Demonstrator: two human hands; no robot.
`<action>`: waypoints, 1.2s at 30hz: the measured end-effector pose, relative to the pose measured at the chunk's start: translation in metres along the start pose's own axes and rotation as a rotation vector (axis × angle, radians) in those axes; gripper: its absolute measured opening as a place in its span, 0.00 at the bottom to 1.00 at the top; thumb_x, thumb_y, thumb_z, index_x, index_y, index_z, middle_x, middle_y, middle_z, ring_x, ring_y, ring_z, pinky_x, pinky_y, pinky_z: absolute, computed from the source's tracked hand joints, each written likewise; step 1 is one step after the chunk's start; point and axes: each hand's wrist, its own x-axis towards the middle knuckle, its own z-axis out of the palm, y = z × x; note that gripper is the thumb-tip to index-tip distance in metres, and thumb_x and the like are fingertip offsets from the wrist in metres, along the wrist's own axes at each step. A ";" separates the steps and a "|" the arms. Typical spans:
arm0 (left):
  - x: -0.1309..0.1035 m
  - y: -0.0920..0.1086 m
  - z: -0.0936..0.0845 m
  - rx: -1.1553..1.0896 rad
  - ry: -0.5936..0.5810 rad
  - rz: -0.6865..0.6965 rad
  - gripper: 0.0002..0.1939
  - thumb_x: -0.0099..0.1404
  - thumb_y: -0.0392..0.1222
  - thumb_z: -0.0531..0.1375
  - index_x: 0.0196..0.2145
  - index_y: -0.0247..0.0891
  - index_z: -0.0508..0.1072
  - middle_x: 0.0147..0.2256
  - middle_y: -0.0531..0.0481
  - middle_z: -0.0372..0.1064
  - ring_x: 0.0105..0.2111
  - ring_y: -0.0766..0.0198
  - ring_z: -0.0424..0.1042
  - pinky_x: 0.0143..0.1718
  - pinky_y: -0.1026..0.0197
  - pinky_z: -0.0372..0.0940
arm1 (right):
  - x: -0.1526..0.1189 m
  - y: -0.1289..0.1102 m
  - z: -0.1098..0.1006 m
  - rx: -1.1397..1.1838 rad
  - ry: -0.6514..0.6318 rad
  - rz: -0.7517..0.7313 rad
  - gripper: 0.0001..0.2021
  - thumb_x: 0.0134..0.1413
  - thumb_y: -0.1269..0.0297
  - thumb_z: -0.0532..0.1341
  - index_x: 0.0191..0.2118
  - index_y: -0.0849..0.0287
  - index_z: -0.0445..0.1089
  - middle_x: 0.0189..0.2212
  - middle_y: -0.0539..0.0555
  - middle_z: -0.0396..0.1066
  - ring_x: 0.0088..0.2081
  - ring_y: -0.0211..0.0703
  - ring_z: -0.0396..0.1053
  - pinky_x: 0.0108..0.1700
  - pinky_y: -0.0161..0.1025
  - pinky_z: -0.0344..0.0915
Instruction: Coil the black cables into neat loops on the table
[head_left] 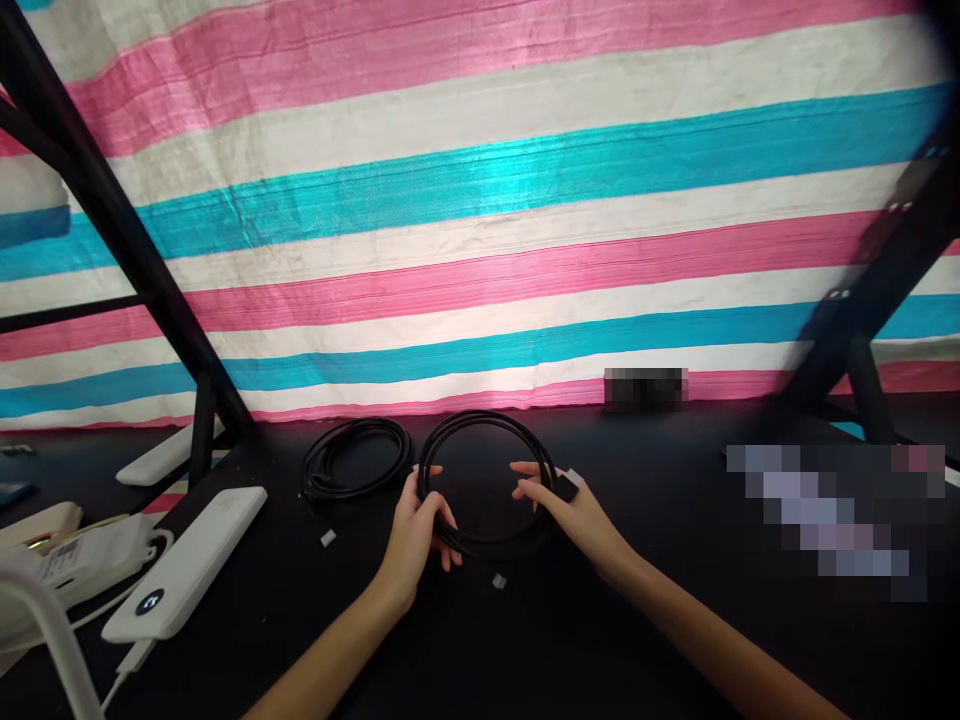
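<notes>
A black cable [484, 418] is wound into a round coil of several loops, held up on its edge above the dark table. My left hand [421, 525] grips the coil's left side, thumb inside the loop and fingers around it. On the opposite side my right hand [577, 505] holds the coil together with a dark connector [565, 487] at its edge. A second black cable coil [358, 458] lies flat just left of my left hand. Small pale pieces, one whitish [328, 538] and one clear [499, 581], lie on the table near the hands.
A long white power bank [187, 560] with a cable plugged in lies at the left, near a white power strip [97, 560]. Black metal frame posts [142, 260] stand at both sides. A striped sheet [480, 200] hangs behind the black table [637, 640]. Blurred patches hide items at right.
</notes>
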 end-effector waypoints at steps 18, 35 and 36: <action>0.005 0.002 -0.006 0.010 -0.175 -0.202 0.21 0.52 0.42 0.52 0.45 0.36 0.60 0.11 0.64 0.50 0.07 0.71 0.51 0.05 0.72 0.41 | 0.008 0.001 -0.009 0.222 -0.015 0.199 0.35 0.46 0.64 0.62 0.61 0.59 0.50 0.42 0.58 0.69 0.27 0.36 0.69 0.23 0.32 0.66; 0.004 -0.006 -0.002 0.213 -0.062 0.134 0.12 0.59 0.45 0.53 0.37 0.35 0.64 0.08 0.63 0.52 0.08 0.72 0.53 0.12 0.71 0.48 | 0.006 0.013 -0.012 -0.333 0.029 -0.285 0.11 0.49 0.63 0.57 0.39 0.57 0.70 0.32 0.53 0.70 0.26 0.38 0.68 0.19 0.31 0.63; 0.004 -0.005 -0.002 0.230 -0.067 0.135 0.12 0.59 0.45 0.53 0.37 0.35 0.64 0.08 0.63 0.52 0.08 0.72 0.53 0.11 0.71 0.48 | 0.005 0.013 -0.011 -0.347 0.011 -0.295 0.09 0.50 0.64 0.56 0.36 0.57 0.70 0.31 0.53 0.70 0.23 0.36 0.67 0.19 0.31 0.63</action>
